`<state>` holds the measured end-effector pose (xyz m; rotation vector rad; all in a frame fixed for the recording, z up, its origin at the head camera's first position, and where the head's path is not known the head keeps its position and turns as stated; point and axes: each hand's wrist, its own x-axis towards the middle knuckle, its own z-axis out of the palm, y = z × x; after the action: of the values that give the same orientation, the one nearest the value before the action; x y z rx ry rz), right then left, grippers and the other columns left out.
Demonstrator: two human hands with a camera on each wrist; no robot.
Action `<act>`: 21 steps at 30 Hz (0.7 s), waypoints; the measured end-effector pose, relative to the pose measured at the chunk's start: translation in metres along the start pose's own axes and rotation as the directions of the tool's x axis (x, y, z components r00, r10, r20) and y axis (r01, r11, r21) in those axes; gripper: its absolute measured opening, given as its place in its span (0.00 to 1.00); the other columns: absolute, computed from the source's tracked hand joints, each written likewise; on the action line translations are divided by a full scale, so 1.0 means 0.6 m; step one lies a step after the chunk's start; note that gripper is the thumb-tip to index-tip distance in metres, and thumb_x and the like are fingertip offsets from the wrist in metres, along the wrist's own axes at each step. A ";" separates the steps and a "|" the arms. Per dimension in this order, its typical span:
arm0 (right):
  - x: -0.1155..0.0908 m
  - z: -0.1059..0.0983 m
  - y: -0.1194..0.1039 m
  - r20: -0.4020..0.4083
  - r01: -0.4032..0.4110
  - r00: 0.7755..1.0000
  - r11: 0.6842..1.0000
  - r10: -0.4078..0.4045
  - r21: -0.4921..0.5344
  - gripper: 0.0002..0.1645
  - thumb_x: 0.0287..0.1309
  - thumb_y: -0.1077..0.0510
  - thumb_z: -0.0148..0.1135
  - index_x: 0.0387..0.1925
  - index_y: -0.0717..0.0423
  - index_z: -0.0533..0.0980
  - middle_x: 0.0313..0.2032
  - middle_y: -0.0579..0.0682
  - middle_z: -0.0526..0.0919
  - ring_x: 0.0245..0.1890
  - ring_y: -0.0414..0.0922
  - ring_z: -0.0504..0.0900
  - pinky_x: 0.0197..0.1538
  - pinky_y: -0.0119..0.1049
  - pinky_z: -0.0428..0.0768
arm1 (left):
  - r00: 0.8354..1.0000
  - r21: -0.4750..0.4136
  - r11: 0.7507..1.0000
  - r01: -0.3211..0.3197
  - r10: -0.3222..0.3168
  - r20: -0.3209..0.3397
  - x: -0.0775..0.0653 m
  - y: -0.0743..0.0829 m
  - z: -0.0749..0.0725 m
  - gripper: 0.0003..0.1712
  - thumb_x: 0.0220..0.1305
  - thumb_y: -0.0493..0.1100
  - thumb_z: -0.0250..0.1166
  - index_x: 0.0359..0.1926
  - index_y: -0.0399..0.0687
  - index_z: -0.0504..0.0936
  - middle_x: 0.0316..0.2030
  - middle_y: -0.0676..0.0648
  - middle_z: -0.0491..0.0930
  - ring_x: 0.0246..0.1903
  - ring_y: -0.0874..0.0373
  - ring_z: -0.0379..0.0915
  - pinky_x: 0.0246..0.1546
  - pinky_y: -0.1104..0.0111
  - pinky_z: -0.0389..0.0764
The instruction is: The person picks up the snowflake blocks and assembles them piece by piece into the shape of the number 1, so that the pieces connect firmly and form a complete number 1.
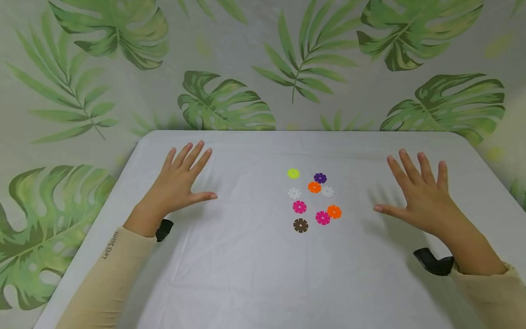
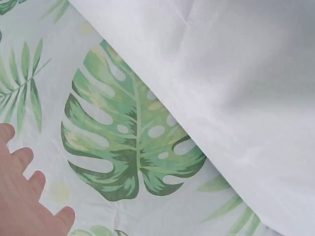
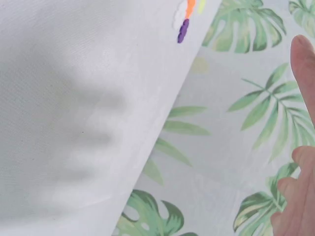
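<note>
Right hand (image 1: 427, 201) spread wide, back upward, above the right part of the white-covered desk (image 1: 246, 274), with nothing in its grip. Behind the wrist, a black mount (image 1: 434, 263) and a beige right sleeve (image 1: 489, 297). Left hand (image 1: 174, 187) likewise splayed and without a load, above the left part; a second black mount (image 1: 164, 230) beside its wrist, and printed lettering on the left sleeve (image 1: 111, 274). Both hands seemingly raised, judging by the offset shadows below.

Between them, nearer to the right hand but apart from both, nine flat notched discs (image 1: 315, 189). From near to far: a brown disc (image 1: 301, 230); a right-hand pink disc (image 1: 320, 221) touching or overlapping an orange disc (image 1: 337, 214), impossible to tell which; a left-hand pink disc (image 1: 299, 211); two white discs (image 1: 294, 197); a farther orange disc (image 1: 311, 188), seemingly in contact with the right white one and with a purple disc (image 1: 320, 181); last, a yellow-green disc (image 1: 293, 176).

By the look of this loose scatter, handling probably not yet begun: no clearly joined pair, no disc in either hand, all nine apparently left to deal with. No container in view, so no contents to report; discs simply out on the desk.

Beyond the far edge, a leaf-print backdrop (image 1: 222, 105).
</note>
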<state>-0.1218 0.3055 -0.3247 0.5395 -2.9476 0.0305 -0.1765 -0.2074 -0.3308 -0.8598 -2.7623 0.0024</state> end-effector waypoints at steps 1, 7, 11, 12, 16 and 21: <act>0.001 0.000 0.000 -0.002 0.002 1.000 1.000 -0.002 0.008 0.66 0.43 0.30 0.60 0.68 0.48 0.30 0.67 0.51 0.24 0.63 0.53 0.18 0.55 0.59 0.18 | 1.000 -0.007 1.000 -0.007 0.007 -0.011 0.001 0.000 0.001 0.58 0.47 0.73 0.55 0.70 0.50 0.41 0.69 0.46 0.36 0.66 0.46 0.33 0.61 0.48 0.35; 0.005 0.001 -0.001 -0.035 0.022 0.999 0.997 -0.019 0.076 0.66 0.43 0.35 0.64 0.69 0.49 0.32 0.68 0.53 0.28 0.65 0.54 0.22 0.57 0.59 0.21 | 0.996 -0.074 0.996 -0.045 0.040 -0.075 0.005 0.003 0.008 0.59 0.48 0.72 0.57 0.70 0.46 0.41 0.69 0.45 0.39 0.66 0.45 0.36 0.62 0.50 0.38; 0.012 0.005 -0.003 -0.065 0.047 0.997 0.987 -0.038 0.151 0.65 0.43 0.39 0.67 0.69 0.52 0.35 0.68 0.58 0.34 0.65 0.58 0.27 0.58 0.60 0.24 | 0.990 -0.146 0.987 -0.063 0.044 -0.130 0.008 0.007 0.014 0.59 0.48 0.71 0.58 0.69 0.44 0.42 0.68 0.43 0.41 0.65 0.44 0.38 0.62 0.50 0.41; 0.013 0.007 -0.003 -0.073 0.057 0.996 0.984 -0.046 0.171 0.65 0.43 0.41 0.67 0.69 0.53 0.36 0.68 0.59 0.36 0.65 0.59 0.29 0.58 0.60 0.25 | 0.989 -0.165 0.984 -0.067 0.044 -0.142 0.008 0.009 0.016 0.60 0.47 0.72 0.57 0.69 0.44 0.42 0.68 0.43 0.42 0.65 0.44 0.38 0.62 0.51 0.41; 0.019 0.013 -0.007 -0.092 0.089 0.993 0.964 -0.068 0.250 0.65 0.41 0.46 0.70 0.69 0.57 0.38 0.67 0.62 0.39 0.65 0.60 0.32 0.60 0.57 0.28 | 0.983 -0.232 0.969 -0.083 0.041 -0.182 0.012 0.017 0.025 0.61 0.46 0.70 0.61 0.69 0.43 0.42 0.68 0.42 0.43 0.65 0.44 0.40 0.62 0.53 0.44; 0.024 0.024 -0.012 -0.098 0.110 0.992 0.941 -0.082 0.320 0.65 0.39 0.51 0.73 0.68 0.59 0.39 0.67 0.63 0.43 0.66 0.60 0.37 0.63 0.54 0.31 | 0.981 -0.328 0.942 -0.079 0.015 -0.192 0.019 0.032 0.033 0.63 0.43 0.62 0.69 0.69 0.42 0.41 0.68 0.42 0.44 0.65 0.46 0.40 0.62 0.55 0.46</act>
<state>-0.1348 0.2930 -0.3371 0.7046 -2.8425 0.5243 -0.1792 -0.1837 -0.3491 -0.9514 -2.6017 -0.5260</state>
